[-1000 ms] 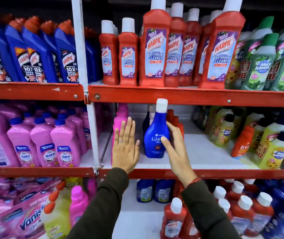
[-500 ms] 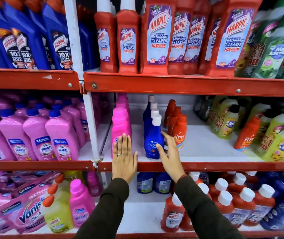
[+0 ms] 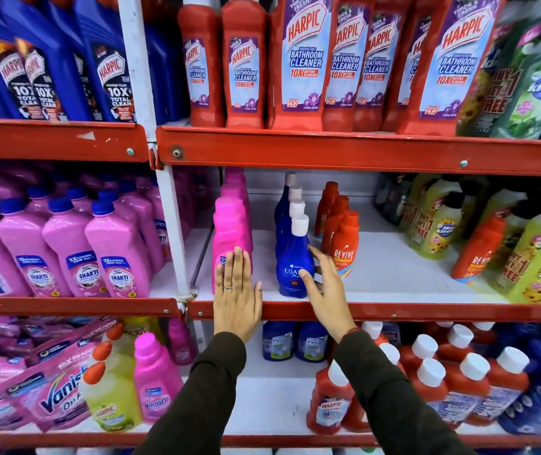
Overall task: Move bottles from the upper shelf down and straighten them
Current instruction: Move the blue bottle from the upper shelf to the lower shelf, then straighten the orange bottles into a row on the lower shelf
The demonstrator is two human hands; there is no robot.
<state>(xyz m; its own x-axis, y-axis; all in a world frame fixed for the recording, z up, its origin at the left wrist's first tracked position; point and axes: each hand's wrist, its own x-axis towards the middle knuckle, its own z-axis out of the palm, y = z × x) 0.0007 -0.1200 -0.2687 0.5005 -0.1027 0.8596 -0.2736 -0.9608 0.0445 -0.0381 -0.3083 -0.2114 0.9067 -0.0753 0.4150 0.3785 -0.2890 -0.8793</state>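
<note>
**Blue bottle squared up on the middle shelf**

Blue plastic sits under my right hand (image 3: 323, 287): the front Ujala bottle (image 3: 295, 267) with its white cap stands upright at the near edge of the middle shelf (image 3: 393, 311), heading a single file of the same blue bottles running toward the back. My fingers are spread and loose, laid along its right side with the thumb near the label; I am nudging it, not gripping it. My left hand (image 3: 238, 290) is flat and open, fingers together, palm against the front of the pink bottle (image 3: 231, 231) that leads the row just to the left. It holds nothing either.

I judge this to be the straightening step: both rows are being pressed into line with the shelf lip. Next I would expect to reach up to the upper shelf (image 3: 361, 149) for another bottle, which calls for a proper closed grasp around a body and a clear path under that red lip.

Readable writing: "HARPIC Bathroom Cleaner 10X" on the red bottles (image 3: 305, 60) above, "HARPIC 10X Total Clean" on the blue ones (image 3: 111, 60) to their left, "SHAKTI" on the pink bottles (image 3: 118, 254) far left, "REVIVE" on the orange bottle (image 3: 344, 247) just right of my hand, "Max Kleen" with "Buy 1 Get 1 Free" on the right, and "Vanish Oxi" on the pouches (image 3: 49, 395) below.
</note>
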